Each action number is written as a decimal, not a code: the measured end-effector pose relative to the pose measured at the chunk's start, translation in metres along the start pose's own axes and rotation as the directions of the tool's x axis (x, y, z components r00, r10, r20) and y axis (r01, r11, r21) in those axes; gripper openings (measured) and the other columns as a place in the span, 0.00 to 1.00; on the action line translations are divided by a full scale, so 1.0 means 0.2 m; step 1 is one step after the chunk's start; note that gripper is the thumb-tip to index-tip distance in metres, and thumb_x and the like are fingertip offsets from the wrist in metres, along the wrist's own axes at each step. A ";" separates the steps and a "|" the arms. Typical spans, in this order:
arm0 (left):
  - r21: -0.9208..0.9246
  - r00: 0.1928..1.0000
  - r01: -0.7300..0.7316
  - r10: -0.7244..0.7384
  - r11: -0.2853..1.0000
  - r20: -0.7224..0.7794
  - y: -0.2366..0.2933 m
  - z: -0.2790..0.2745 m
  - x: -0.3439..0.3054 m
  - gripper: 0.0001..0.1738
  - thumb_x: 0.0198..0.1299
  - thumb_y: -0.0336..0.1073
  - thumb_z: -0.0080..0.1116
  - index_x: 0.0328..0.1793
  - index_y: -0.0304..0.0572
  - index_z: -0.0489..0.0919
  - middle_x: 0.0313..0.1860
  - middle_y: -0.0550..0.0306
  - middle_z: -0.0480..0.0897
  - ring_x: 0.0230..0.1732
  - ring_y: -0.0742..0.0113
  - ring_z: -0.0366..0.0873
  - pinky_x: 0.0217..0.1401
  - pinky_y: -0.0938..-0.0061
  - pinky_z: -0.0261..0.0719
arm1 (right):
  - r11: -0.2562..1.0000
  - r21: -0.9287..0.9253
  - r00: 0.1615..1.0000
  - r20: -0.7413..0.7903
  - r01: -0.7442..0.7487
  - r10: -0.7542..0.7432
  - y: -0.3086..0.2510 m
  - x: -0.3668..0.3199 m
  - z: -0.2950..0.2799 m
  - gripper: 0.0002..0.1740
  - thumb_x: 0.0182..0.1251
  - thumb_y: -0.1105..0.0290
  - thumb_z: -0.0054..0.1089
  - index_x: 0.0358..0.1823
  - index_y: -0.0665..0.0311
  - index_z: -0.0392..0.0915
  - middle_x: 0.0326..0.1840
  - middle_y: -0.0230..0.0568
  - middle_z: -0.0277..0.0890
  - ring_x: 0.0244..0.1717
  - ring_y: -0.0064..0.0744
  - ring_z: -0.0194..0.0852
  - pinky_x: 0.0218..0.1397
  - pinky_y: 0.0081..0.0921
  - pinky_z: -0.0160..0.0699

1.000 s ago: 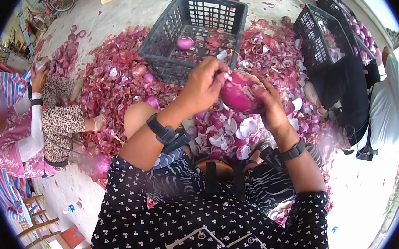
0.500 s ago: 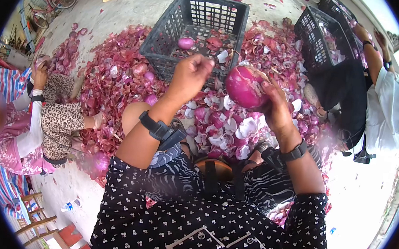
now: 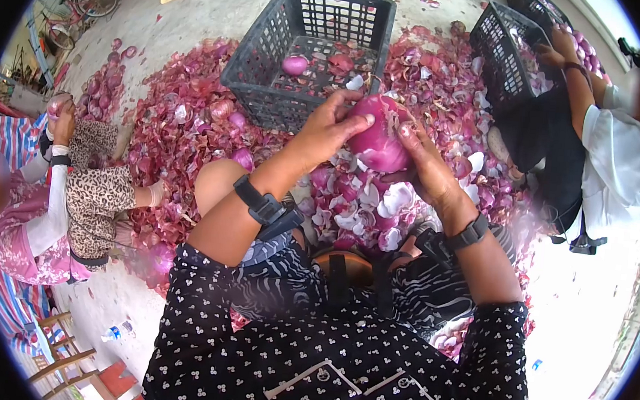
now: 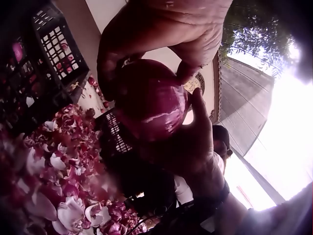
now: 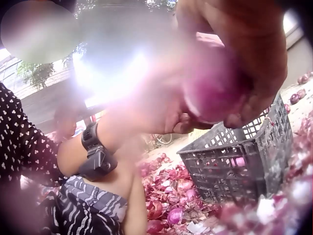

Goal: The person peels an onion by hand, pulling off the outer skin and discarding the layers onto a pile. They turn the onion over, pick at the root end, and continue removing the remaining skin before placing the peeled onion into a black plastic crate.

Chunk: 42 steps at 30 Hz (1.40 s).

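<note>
A large purple-red onion (image 3: 379,141) is held between both hands, above a heap of peelings. From the left, my left hand (image 3: 325,133) grips it, thumb on its near upper face. My right hand (image 3: 429,163) cups the other side, thumb near the top where papery skin is ragged. In the left wrist view the onion (image 4: 151,98) looks smooth and shiny, with the left hand (image 4: 166,29) curled over it and the right hand (image 4: 193,152) below. The right wrist view blurs the onion (image 5: 210,85), and the right hand (image 5: 259,49) bends round it.
A black crate (image 3: 248,59) with one onion (image 3: 295,65) and some skins stands just ahead. Onion peelings (image 3: 183,129) spread across the floor. More black crates (image 3: 501,52) stand at right beside a person in white (image 3: 624,156). Another person (image 3: 27,199) sits at left, holding an onion.
My left hand pulled away from the onion toward the crate, then came back and grips it now. The onion has turned in my right hand. The person at right has reached toward the crates.
</note>
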<state>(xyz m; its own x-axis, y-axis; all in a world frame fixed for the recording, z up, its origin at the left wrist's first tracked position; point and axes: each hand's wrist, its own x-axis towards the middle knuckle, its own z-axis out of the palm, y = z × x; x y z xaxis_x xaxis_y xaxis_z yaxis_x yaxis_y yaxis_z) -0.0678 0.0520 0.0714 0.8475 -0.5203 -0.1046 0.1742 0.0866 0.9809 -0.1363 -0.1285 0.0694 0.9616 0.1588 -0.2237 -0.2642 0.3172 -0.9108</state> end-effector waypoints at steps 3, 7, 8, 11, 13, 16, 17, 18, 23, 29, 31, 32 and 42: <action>0.022 0.999 -0.021 0.020 1.000 0.036 -0.01 -0.02 0.01 0.28 0.57 0.34 0.60 0.62 0.34 0.63 0.48 0.50 0.77 0.46 0.70 0.75 0.48 0.76 0.74 | 0.999 0.026 0.999 -0.030 0.028 -0.027 0.01 0.01 0.03 0.40 0.64 0.52 0.56 0.69 0.63 0.47 0.63 0.50 0.60 0.57 0.41 0.70 0.48 0.35 0.80; 0.305 0.992 -0.128 0.118 0.944 0.052 -0.09 -0.01 0.03 0.36 0.52 0.41 0.65 0.63 0.34 0.63 0.52 0.45 0.74 0.51 0.61 0.74 0.53 0.71 0.73 | 0.989 0.148 1.000 -0.030 0.005 -0.001 0.04 0.04 0.00 0.38 0.66 0.52 0.52 0.69 0.60 0.45 0.64 0.49 0.59 0.59 0.41 0.67 0.53 0.36 0.78; 0.459 0.987 -0.159 0.155 0.874 0.047 -0.11 -0.01 0.03 0.39 0.50 0.44 0.67 0.63 0.34 0.62 0.54 0.43 0.72 0.52 0.57 0.73 0.54 0.68 0.72 | 0.972 0.235 1.000 0.010 -0.030 0.028 0.05 0.05 -0.01 0.37 0.67 0.52 0.50 0.69 0.60 0.45 0.64 0.50 0.58 0.60 0.41 0.66 0.52 0.36 0.78; 0.705 0.955 -0.263 0.280 0.659 0.094 -0.04 0.06 -0.03 0.41 0.50 0.43 0.66 0.65 0.32 0.60 0.59 0.43 0.68 0.56 0.55 0.72 0.60 0.69 0.69 | 0.991 0.130 0.997 -0.065 -0.041 0.050 0.03 0.03 0.02 0.37 0.68 0.51 0.48 0.70 0.59 0.45 0.64 0.47 0.58 0.60 0.40 0.66 0.51 0.38 0.79; 0.744 0.935 -0.303 0.336 0.596 0.112 -0.03 0.07 -0.03 0.42 0.46 0.44 0.69 0.65 0.33 0.62 0.59 0.40 0.68 0.58 0.48 0.71 0.61 0.67 0.67 | 0.991 0.126 0.995 -0.071 -0.054 0.063 0.04 0.04 0.02 0.37 0.68 0.51 0.49 0.70 0.58 0.45 0.64 0.46 0.58 0.60 0.39 0.66 0.49 0.38 0.79; 0.712 0.913 -0.376 0.367 0.592 0.176 -0.04 0.05 -0.01 0.39 0.47 0.42 0.68 0.64 0.36 0.64 0.55 0.44 0.73 0.56 0.53 0.73 0.60 0.68 0.69 | 0.990 0.132 0.993 -0.093 -0.058 0.071 0.04 0.03 0.03 0.37 0.67 0.52 0.50 0.70 0.57 0.44 0.64 0.45 0.59 0.58 0.38 0.67 0.47 0.38 0.80; 0.712 0.913 -0.376 0.367 0.593 0.176 -0.04 0.04 0.00 0.39 0.47 0.42 0.68 0.64 0.36 0.64 0.55 0.44 0.73 0.56 0.53 0.73 0.60 0.68 0.69 | 0.989 0.139 0.992 -0.109 -0.051 0.067 0.03 0.03 0.03 0.37 0.67 0.52 0.51 0.70 0.57 0.45 0.64 0.45 0.60 0.58 0.38 0.68 0.45 0.38 0.80; 0.694 0.922 -0.364 0.345 0.622 0.175 -0.03 0.04 0.00 0.38 0.47 0.41 0.68 0.63 0.38 0.65 0.54 0.45 0.75 0.54 0.55 0.75 0.58 0.68 0.71 | 0.989 0.139 0.992 -0.109 -0.052 0.067 0.04 0.03 0.03 0.37 0.67 0.52 0.51 0.70 0.57 0.45 0.64 0.45 0.60 0.58 0.38 0.68 0.45 0.38 0.80; 0.714 0.960 -0.274 0.233 0.644 0.158 0.01 0.05 -0.03 0.35 0.47 0.35 0.66 0.62 0.40 0.65 0.51 0.44 0.77 0.51 0.54 0.78 0.52 0.67 0.75 | 0.991 0.077 0.984 -0.139 -0.106 0.116 0.06 0.03 0.02 0.44 0.61 0.50 0.57 0.71 0.57 0.43 0.62 0.44 0.61 0.56 0.39 0.69 0.41 0.40 0.78; 0.759 0.954 -0.288 0.243 0.584 0.175 0.01 0.08 -0.05 0.34 0.47 0.30 0.60 0.63 0.41 0.61 0.50 0.39 0.76 0.50 0.44 0.76 0.51 0.61 0.75 | 0.993 0.031 0.982 -0.144 -0.115 0.119 0.09 0.04 0.01 0.46 0.58 0.52 0.59 0.72 0.55 0.42 0.63 0.45 0.60 0.54 0.41 0.69 0.42 0.42 0.77; 0.773 0.945 -0.313 0.260 0.552 0.198 0.01 0.08 -0.06 0.34 0.46 0.29 0.59 0.62 0.41 0.61 0.49 0.38 0.76 0.50 0.41 0.75 0.51 0.60 0.74 | 0.993 0.020 0.983 -0.138 -0.119 0.121 0.10 0.04 0.01 0.46 0.58 0.52 0.60 0.72 0.55 0.41 0.63 0.45 0.60 0.55 0.41 0.69 0.42 0.43 0.77; 0.772 0.946 -0.312 0.259 0.553 0.197 0.01 0.08 -0.06 0.34 0.46 0.29 0.59 0.62 0.41 0.61 0.49 0.38 0.76 0.50 0.41 0.75 0.51 0.60 0.74 | 0.992 0.009 0.984 -0.132 -0.122 0.122 0.10 0.04 0.01 0.47 0.58 0.53 0.60 0.72 0.55 0.41 0.64 0.45 0.60 0.55 0.42 0.69 0.42 0.43 0.77; 0.784 0.929 -0.348 0.299 0.514 0.217 -0.03 0.10 -0.04 0.28 0.46 0.26 0.53 0.58 0.35 0.62 0.48 0.36 0.74 0.50 0.39 0.73 0.51 0.55 0.72 | 0.982 -0.004 0.969 -0.160 -0.190 0.187 0.08 0.03 0.02 0.48 0.58 0.54 0.59 0.72 0.55 0.37 0.63 0.46 0.62 0.53 0.43 0.71 0.41 0.45 0.77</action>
<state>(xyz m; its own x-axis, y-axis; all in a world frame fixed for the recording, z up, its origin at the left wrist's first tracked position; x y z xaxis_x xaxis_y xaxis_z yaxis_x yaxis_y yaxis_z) -0.0859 0.0396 0.0699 0.7310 -0.6419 0.2316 -0.5985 -0.4399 0.6695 -0.1348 -0.1180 0.0542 0.8946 0.0639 -0.4422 -0.4416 0.2773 -0.8533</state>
